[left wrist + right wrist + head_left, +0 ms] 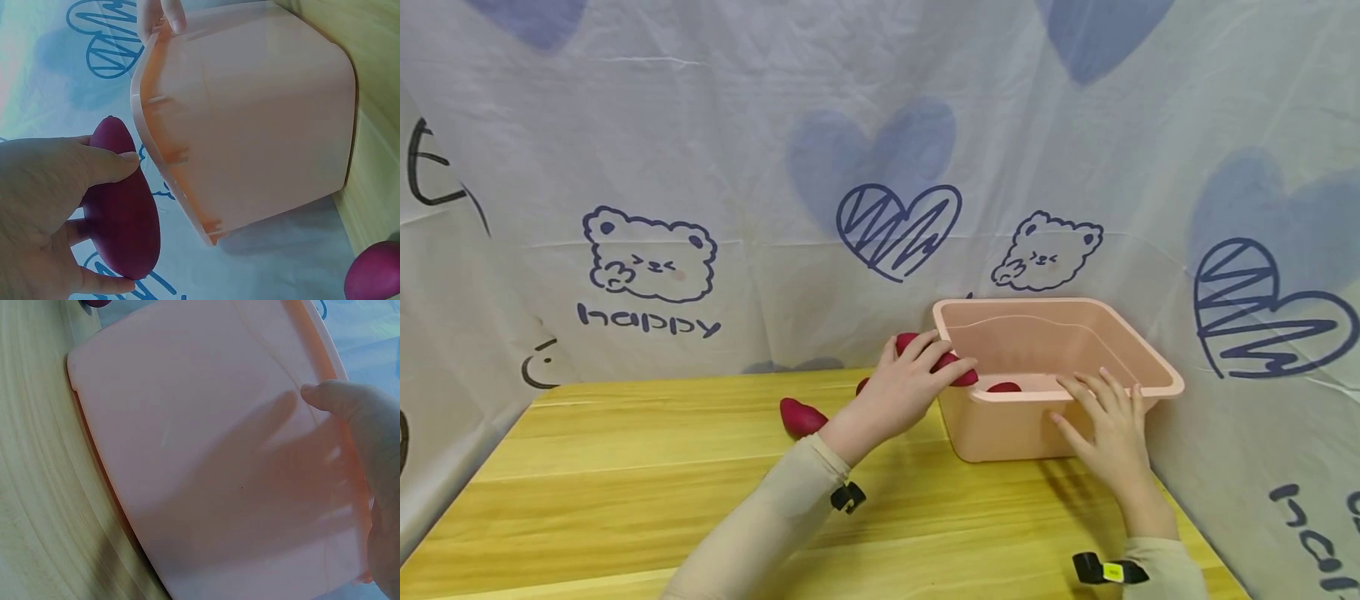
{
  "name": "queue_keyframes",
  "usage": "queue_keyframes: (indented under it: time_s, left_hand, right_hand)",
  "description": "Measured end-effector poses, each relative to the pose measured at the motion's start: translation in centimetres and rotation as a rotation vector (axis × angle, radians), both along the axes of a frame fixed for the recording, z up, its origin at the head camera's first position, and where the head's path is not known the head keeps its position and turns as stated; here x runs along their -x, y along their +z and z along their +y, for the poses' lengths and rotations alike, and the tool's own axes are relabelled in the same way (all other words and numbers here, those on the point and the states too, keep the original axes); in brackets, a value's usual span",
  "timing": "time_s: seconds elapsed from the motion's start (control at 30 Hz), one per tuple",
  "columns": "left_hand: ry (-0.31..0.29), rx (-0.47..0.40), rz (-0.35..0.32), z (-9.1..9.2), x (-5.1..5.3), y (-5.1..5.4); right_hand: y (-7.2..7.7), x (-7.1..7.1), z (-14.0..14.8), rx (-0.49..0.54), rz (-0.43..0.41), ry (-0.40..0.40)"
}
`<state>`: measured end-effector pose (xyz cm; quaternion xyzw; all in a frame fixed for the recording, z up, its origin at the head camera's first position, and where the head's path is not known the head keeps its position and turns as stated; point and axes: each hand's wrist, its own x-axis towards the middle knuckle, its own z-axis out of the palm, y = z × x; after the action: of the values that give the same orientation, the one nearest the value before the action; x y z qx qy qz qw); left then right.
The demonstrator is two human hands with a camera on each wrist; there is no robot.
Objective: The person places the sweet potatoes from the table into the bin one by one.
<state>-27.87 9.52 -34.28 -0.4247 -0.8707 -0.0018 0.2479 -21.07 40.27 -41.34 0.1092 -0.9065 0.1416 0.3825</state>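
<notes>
- Behind everything hangs a pale cloth printed with blue hearts and bears (737,125); before it you have a yellow, wood-grained table (625,475).
- On the table's right side, the peach-pink, round-cornered plastic bin (1007,429) stands upright. It looks light and thin-walled, likely to flex or slide if bumped, so steady it by the rim.
- Your right hand (1108,433) straddles the near rim, fingers apart and bent over the inside, thumb outside; how hard it presses, you cannot tell.
- Your left hand (887,404) is clamped round a dark-red, smooth, spindle-shaped tuber (128,219), thumb across one side, fingers opposing, just beside the bin's near left corner.
- Expect that tuber to be firm, with some weight; the skin looks sleek enough to slip and might bruise if dropped. Grip its thick middle, since the tapered ends offer you little purchase.
- Of the similar dark-red pieces, one loose tuber (801,417) lies on the table, a half-hidden tuber (862,386) shows behind your left hand, and a binned tuber (1003,387) sits inside.
</notes>
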Motion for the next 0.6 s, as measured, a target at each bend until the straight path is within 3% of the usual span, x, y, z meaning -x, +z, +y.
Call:
queue_keyframes:
  time_s: [0.37,0.6]
  left_hand:
    - [0.008,0.006,0.004,1.5,0.4,0.3]
    - [0.022,0.008,-0.033,2.3,0.8,0.6]
  right_hand:
    - [0.1,0.0,0.0,-0.001,0.008,-0.005]
    - [0.1,-0.1,-0.1,0.002,-0.004,0.0]
